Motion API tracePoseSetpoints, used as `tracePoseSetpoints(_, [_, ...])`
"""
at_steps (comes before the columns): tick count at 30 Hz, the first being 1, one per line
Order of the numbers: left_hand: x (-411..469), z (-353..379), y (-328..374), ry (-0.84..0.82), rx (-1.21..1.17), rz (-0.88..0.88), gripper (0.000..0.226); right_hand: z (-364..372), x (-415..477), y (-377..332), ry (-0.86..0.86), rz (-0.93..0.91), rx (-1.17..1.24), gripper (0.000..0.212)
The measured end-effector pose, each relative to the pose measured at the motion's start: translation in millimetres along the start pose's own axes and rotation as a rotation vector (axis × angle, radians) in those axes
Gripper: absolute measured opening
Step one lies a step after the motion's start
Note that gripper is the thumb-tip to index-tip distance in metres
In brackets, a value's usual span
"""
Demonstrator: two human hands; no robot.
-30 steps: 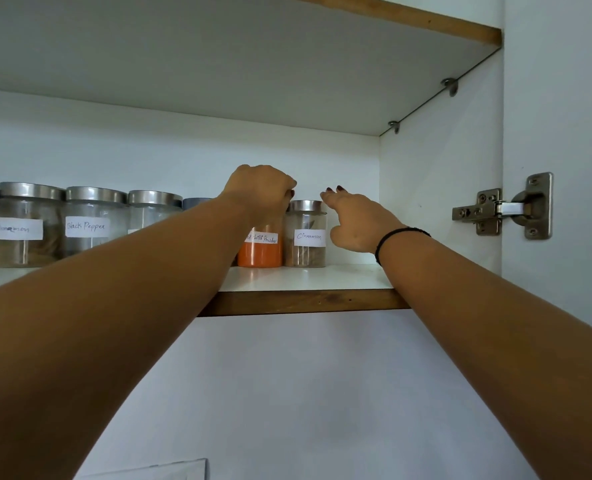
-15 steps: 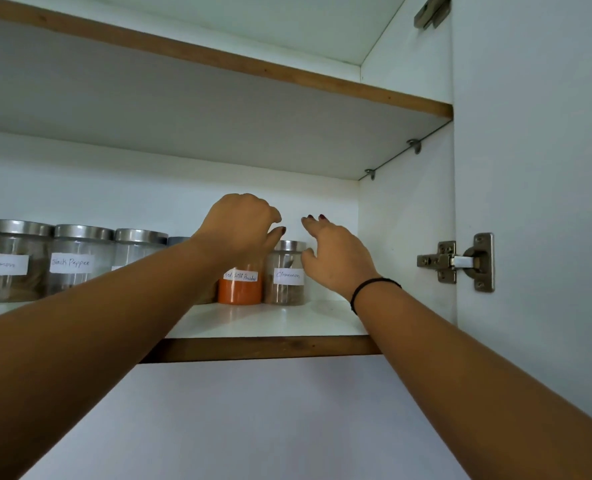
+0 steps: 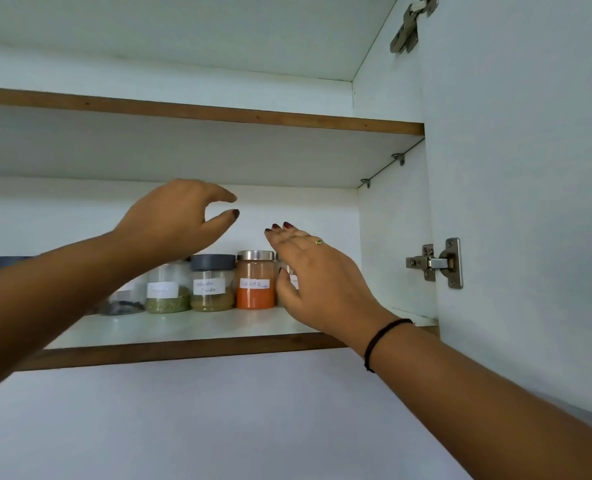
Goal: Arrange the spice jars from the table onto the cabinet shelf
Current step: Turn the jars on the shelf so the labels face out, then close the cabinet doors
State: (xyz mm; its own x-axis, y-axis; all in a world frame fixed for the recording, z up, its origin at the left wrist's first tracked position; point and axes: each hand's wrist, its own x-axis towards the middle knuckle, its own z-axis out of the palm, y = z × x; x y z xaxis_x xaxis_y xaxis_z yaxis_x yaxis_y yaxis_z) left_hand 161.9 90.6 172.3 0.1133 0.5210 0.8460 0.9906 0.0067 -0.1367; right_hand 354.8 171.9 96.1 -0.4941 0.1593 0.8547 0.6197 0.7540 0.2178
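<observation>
Though raised, both hands (image 3: 177, 216) empty

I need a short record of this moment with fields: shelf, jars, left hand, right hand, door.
shelf: lower shelf holds a row of jars at the back
jars: orange powder jar, grey-lid jar, green herb jar
left hand: left hand raised above the jars, open, holding nothing
right hand: right hand open, hiding a jar at the row's right end
door: open, hinge visible

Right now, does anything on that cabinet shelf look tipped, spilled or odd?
Nothing stands out. The silver-lidded orange-powder jar and grey-lidded tan-powder jar stand upright on the white shelf, lids on, no spills.
</observation>
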Motion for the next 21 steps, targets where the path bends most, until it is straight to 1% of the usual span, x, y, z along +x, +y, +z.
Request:
tracePoseSetpoints(3, [-22.0, -25.1, -2.8, -0.004, -0.036, -0.029, 0.049, -11.5, -6.4, -18.0, 0.05, -0.049, 0.007, 0.056])
tracePoseSetpoints(6, [-49.0, -51.4, -2.3, -0.025, -0.267, -0.116, 0.063, -21.2, -10.3, -41.1, 0.13, -0.086, 0.062, 0.055])
tracePoseSetpoints(8, [-68.2, -69.4, -3.4, -0.052, -0.349, -0.14, 0.068, -25.6, -11.9, -59.1, 0.154, -0.102, 0.125, 0.054])
tracePoseSetpoints(10, [-87.4, -89.1, -8.0, -0.075, -0.33, -0.14, 0.073, -28.3, -12.4, -78.6, 0.159, -0.124, 0.187, 0.054])
tracePoseSetpoints(13, [-114.1, -121.4, -24.7, -0.098, -0.276, -0.182, 0.075, -32.3, -12.2, -111.9, 0.171, -0.161, 0.262, 0.056])
tracePoseSetpoints(17, [-149.8, -174.1, -54.4, -0.077, -0.178, -0.221, 0.081, -41.1, -11.5, -165.0, 0.192, -0.202, 0.335, 0.056])
tracePoseSetpoints(21, [-188.0, -226.7, -83.7, -0.02, -0.111, -0.26, 0.065, -48.1, -6.1, -226.1, 0.205, -0.261, 0.366, 0.056])
